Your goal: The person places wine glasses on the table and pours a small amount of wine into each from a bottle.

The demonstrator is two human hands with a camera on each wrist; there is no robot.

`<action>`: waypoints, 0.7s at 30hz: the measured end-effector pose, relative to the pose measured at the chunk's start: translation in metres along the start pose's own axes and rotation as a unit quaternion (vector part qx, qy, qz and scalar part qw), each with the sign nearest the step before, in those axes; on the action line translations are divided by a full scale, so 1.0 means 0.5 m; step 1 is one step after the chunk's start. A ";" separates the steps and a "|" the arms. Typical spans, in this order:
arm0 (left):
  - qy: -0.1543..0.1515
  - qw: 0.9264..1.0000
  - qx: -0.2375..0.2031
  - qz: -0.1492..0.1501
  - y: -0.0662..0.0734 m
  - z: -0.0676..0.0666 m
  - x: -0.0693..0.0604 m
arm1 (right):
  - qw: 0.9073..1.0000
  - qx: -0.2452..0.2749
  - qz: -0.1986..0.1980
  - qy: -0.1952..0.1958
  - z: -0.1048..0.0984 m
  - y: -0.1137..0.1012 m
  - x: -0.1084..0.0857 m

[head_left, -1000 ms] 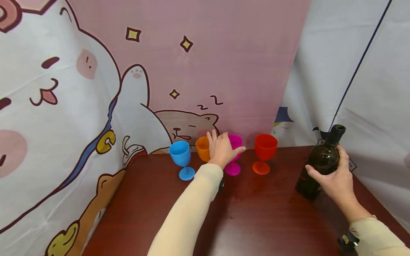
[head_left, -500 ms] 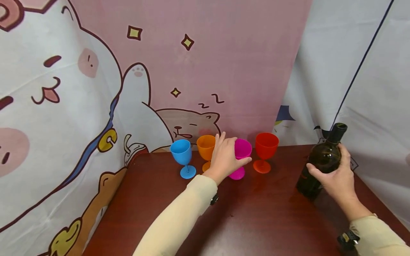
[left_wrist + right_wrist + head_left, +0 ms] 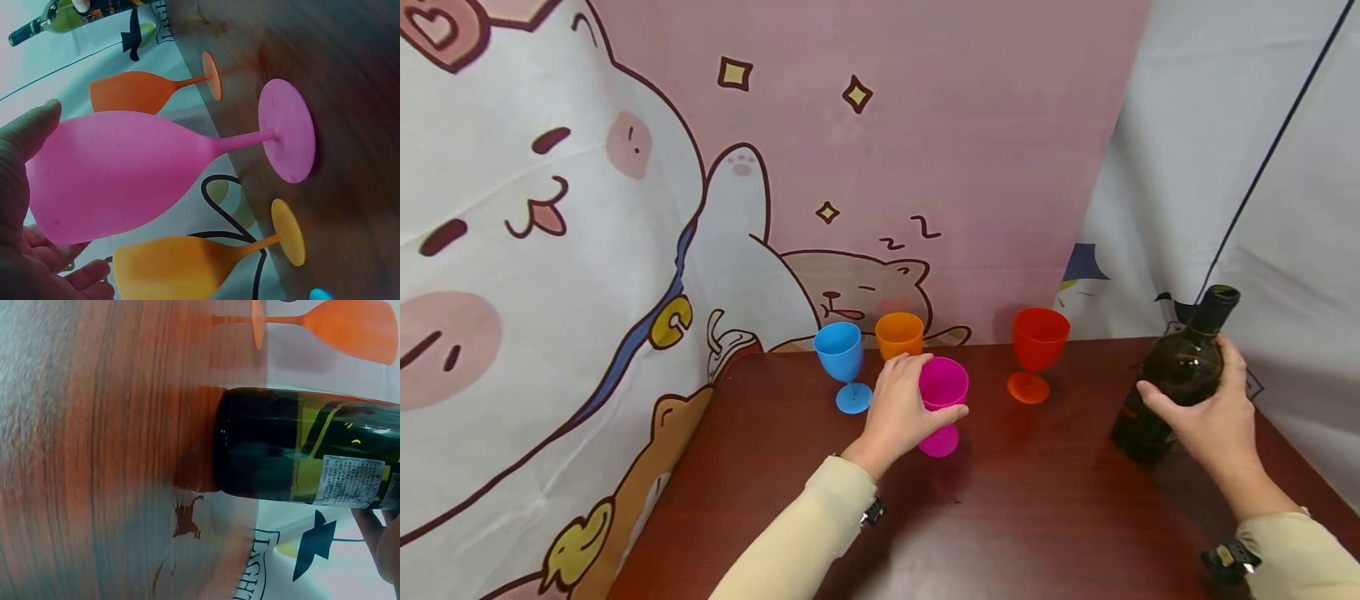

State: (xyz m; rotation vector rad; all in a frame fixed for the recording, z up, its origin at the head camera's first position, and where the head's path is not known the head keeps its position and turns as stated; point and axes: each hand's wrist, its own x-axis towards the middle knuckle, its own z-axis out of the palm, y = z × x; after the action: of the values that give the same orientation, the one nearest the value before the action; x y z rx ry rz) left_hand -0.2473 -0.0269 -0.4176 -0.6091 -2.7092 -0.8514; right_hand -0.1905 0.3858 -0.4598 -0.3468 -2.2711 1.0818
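My left hand (image 3: 898, 412) grips the bowl of the magenta goblet (image 3: 944, 385), thumb on the near right side and fingers round the left; in the left wrist view the pink goblet (image 3: 125, 172) is upright relative to the table, its foot at the surface. My right hand (image 3: 1213, 425) is wrapped round the dark bottle (image 3: 1180, 367), which stands upright on the table at the right. In the right wrist view the bottle (image 3: 256, 444) shows its base and label, with fingertips (image 3: 387, 544) at the edge.
A blue goblet (image 3: 839, 352) and an orange goblet (image 3: 898, 333) stand at the back, left of the magenta one. Farther right, a red goblet (image 3: 1040, 337) stands near the back edge of the brown table (image 3: 1037, 517). A printed cloth (image 3: 985, 167) hangs behind.
My left hand has closed round the magenta goblet and brought it toward the front, out of the row. The right hand stays round the bottle. The head view has shifted slightly.
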 end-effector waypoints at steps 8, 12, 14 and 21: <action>0.042 0.994 -0.089 -0.047 -0.014 0.033 -0.018 | 1.000 -0.004 0.005 -0.004 -0.005 -0.001 -0.003; 0.057 0.986 -0.139 -0.074 -0.020 0.050 -0.027 | 1.000 -0.012 0.004 -0.003 -0.008 -0.005 -0.003; 0.062 0.981 -0.161 -0.086 -0.023 0.057 -0.030 | 1.000 -0.013 0.002 -0.003 -0.009 -0.006 -0.002; 0.084 0.971 -0.194 -0.108 -0.027 0.074 -0.033 | 1.000 -0.015 0.000 0.002 -0.005 -0.010 -0.002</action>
State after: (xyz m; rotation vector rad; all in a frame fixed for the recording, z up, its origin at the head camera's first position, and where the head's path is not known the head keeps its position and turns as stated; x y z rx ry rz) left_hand -0.2424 -0.0207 -0.4596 -0.2944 -2.5001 -1.4384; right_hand -0.1879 0.3839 -0.4551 -0.3618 -2.2852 1.0472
